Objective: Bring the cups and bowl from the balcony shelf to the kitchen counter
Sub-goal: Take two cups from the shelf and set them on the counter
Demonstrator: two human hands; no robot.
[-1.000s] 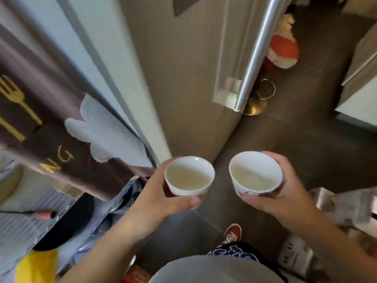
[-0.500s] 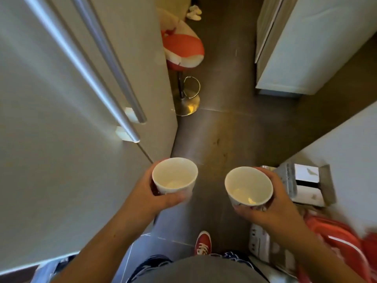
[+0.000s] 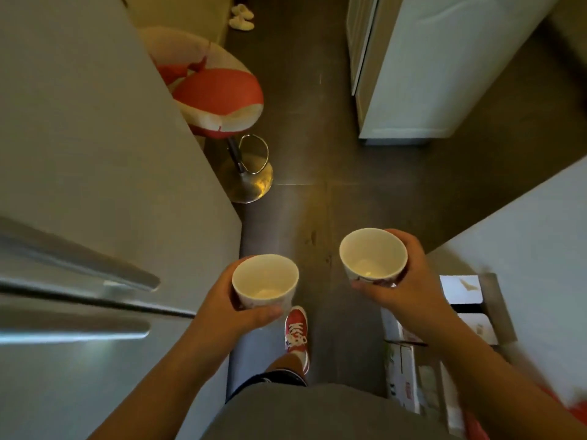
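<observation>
A person in a grey shirt [image 3: 317, 411] walks a dark floor [image 3: 320, 100], one red shoe [image 3: 297, 333] stepping forward at 6 o'clock, a white cup in each hand. The left hand [image 3: 232, 308] grips the left cup [image 3: 265, 282] just left of centre, thumb pressed across its near side and fingers [image 3: 241, 260] curled round the far wall. The right hand [image 3: 409, 281] holds the right cup [image 3: 373, 255] slightly higher, at about 3 o'clock from the left one, thumb under the near rim and fingers [image 3: 397, 233] wrapped behind it. Both cups stand upright, well apart, with pale interiors and a red pattern showing low on their sides. A fridge [image 3: 89, 160] with long metal handles [image 3: 76, 265] fills the frame from 7 to 10 o'clock. Boxes [image 3: 463, 300] sit on the floor at 4 o'clock, beside a white table [image 3: 540, 230] edge at 3 o'clock. Farther on, a red-and-white stool [image 3: 219, 93] on a metal base stands at 11 o'clock, a white cabinet [image 3: 425, 61] at 1 o'clock, and pale slippers [image 3: 242, 17] lie at 12 o'clock.
</observation>
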